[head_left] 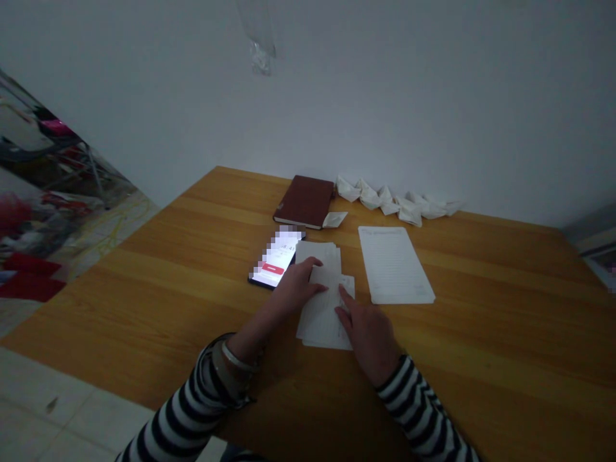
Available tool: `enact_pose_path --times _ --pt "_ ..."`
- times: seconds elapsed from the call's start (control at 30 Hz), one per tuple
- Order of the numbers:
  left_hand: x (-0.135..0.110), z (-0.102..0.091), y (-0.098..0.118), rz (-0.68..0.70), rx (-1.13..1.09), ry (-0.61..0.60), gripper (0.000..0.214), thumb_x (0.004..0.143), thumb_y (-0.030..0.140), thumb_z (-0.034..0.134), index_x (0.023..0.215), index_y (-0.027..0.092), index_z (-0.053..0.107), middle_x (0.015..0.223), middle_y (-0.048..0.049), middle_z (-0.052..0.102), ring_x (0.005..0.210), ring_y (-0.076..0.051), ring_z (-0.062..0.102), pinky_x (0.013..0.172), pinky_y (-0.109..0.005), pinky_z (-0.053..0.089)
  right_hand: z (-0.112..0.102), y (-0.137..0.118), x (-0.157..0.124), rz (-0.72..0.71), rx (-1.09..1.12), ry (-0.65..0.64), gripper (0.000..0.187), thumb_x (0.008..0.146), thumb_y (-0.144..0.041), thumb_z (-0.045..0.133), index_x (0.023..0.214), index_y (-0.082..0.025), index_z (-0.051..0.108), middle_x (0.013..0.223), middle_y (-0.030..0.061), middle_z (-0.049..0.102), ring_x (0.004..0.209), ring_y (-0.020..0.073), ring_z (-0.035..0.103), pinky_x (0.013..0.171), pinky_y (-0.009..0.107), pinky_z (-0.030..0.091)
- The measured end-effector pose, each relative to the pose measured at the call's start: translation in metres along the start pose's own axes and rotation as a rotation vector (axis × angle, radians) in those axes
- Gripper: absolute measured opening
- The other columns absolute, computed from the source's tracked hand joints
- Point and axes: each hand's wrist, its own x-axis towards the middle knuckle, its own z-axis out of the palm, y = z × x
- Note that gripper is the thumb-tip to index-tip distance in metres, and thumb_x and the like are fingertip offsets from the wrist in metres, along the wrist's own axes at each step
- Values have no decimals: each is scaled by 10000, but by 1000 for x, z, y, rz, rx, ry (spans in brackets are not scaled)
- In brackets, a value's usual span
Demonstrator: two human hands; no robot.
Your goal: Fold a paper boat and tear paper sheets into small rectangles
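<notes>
Several overlapping white paper sheets (317, 314) lie in a loose stack on the table in front of me. My left hand (299, 283) rests on the upper left of the stack, thumb and index finger spread apart on the paper. On the right side, my right hand (370, 330) touches the sheets with its index finger stretched out and the thumb a little below it; its other fingers are hidden. One sheet's corner juts out to the right by that index finger. A lit phone (274, 263) lies just left of the stack, partly behind my left hand.
A lined paper pad (395, 266) lies to the right. Behind are a dark red notebook (307, 200), a small folded paper (335, 220) at its corner, and a row of folded paper boats (385, 199) along the wall. The wooden table's (158, 269) left edge drops to a tiled floor.
</notes>
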Motion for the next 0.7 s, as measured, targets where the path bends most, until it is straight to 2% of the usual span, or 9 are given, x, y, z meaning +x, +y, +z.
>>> enact_pose_path --times 0.1,0.2,0.3,0.4,0.47,0.5,0.57,0.6,0.7 --pt "-1 -3 2 1 -14 5 347 725 256 723 1056 209 629 671 28 599 654 -188 605 614 -279 461 6 2 -2 6 66 34 471 966 -369 448 1408 -216 505 756 134 721 654 276 688 591 359 504" --pt "1 -9 -1 -14 -14 100 326 795 271 654 1114 219 607 736 12 633 680 -186 614 630 -279 464 11 8 -6 -20 238 134 482 967 -379 440 1415 -207 492 716 82 709 608 226 658 608 328 497" --pt "8 -17 -8 -33 6 238 354 861 267 572 1210 214 552 890 -35 660 815 -217 637 741 -325 486 7 25 -6 0 346 323 445 981 -392 395 1347 -199 560 733 56 697 603 188 620 645 312 488" --pt "14 -21 -14 -29 62 338 456 885 232 545 1331 209 453 984 -70 652 952 -256 637 835 -387 494 -1 51 -2 12 266 503 411 969 -378 425 1282 -174 596 874 86 689 793 222 613 790 363 487" --pt "14 -18 -14 40 137 399 565 879 220 573 1404 200 363 1174 -129 598 1151 -287 569 944 -436 465 -4 70 4 -20 172 502 401 939 -374 480 1253 -160 610 1033 125 662 993 281 559 882 422 466" --pt "13 -16 -13 93 186 420 613 876 222 591 1428 188 327 1304 -168 521 1268 -303 486 1010 -459 426 -3 78 6 -28 140 496 405 923 -380 509 1245 -158 614 1079 136 639 1040 296 532 912 446 454" --pt "8 -8 -8 198 291 391 649 880 251 610 1446 154 308 1484 -224 324 1423 -330 281 1108 -490 326 0 91 10 -46 106 466 456 884 -395 575 1272 -157 595 1125 143 594 1066 306 501 936 468 446" --pt "4 -3 -6 236 337 333 633 892 281 602 1442 137 323 1520 -238 264 1452 -340 212 1131 -500 292 2 95 11 -56 101 449 490 866 -397 605 1292 -156 580 1132 142 574 1065 304 494 942 470 445" --pt "-5 13 -3 295 424 76 613 931 411 530 1438 115 355 1550 -260 235 1472 -366 143 1139 -531 270 5 101 12 -91 111 403 569 830 -400 657 1332 -157 545 1147 137 534 1063 299 486 951 463 450"
